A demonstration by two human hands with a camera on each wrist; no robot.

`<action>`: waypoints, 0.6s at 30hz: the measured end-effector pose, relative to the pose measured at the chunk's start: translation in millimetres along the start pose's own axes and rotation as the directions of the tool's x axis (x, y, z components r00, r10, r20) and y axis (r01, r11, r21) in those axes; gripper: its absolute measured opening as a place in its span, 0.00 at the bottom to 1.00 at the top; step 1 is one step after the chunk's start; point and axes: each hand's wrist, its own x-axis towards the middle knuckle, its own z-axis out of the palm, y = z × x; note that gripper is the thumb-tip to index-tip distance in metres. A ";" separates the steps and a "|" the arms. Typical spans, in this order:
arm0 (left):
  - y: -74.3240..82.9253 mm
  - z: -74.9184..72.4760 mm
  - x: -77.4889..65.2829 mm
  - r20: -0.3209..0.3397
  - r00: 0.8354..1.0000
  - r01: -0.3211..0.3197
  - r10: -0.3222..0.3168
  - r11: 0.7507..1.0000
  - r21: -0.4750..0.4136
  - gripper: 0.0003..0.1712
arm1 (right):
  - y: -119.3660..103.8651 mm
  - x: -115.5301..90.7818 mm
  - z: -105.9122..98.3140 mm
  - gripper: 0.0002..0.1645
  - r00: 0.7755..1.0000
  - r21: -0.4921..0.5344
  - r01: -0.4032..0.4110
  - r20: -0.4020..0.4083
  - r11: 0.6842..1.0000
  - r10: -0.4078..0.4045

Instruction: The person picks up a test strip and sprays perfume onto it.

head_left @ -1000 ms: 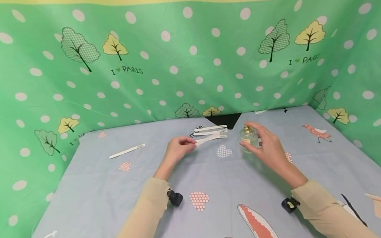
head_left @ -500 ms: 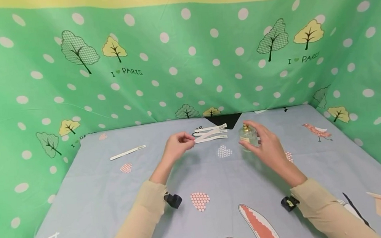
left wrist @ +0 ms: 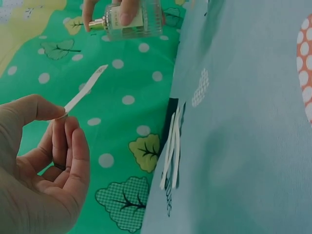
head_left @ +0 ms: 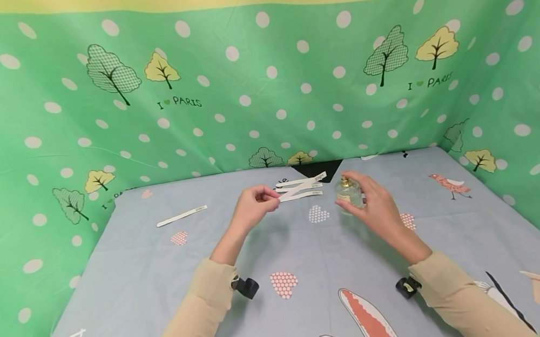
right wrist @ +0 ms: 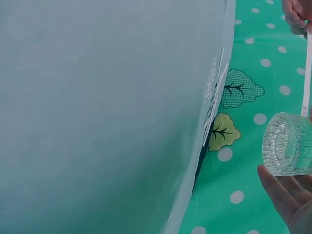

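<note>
Edged bottle [head_left: 349, 192] left, clasped in right hand [head_left: 380, 205], toward strip [left wrist: 87, 89] pinched in left hand [head_left: 253, 208]; could drop strip from fingertip-only grip.

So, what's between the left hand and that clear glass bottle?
A white paper strip the left hand pinches, then a gap, in the left wrist view.
</note>
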 end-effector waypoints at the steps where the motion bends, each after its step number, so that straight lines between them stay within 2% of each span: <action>1: 0.8 0.4 -0.5 0.002 1.000 0.000 0.000 1.000 -0.005 0.07 | -0.3 0.0 0.2 0.41 1.000 -0.005 0.002 0.000 1.000 -0.002; 18: 4.9 0.6 -4.7 0.027 1.000 -0.009 0.009 1.000 -0.021 0.07 | -5.6 1.0 6.1 0.40 0.996 -0.077 0.062 -0.065 0.995 -0.067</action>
